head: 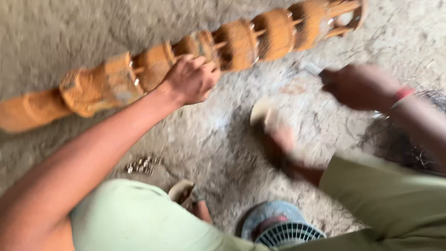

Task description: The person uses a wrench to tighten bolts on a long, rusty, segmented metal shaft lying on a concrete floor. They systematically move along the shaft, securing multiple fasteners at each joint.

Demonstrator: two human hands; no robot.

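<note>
Left hand [190,79] curled round rusty multi-stage pump shaft [186,60], stack not yet apart. Right hand [357,86] closed on small metal tool [312,69], blurry. Loose nuts [144,164] already on ground.

Soft, even daylight; no glare, only faint shadows on the dirt floor [223,139]. Heavy motion blur across the whole frame: the right hand [357,86] and rusty segmented shaft [241,44] smear. Nothing renders in sharp focus.

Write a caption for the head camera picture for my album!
Left hand grips a long rusty orange pipe lying on dirt ground; right hand holds a small blurred tool.
</note>
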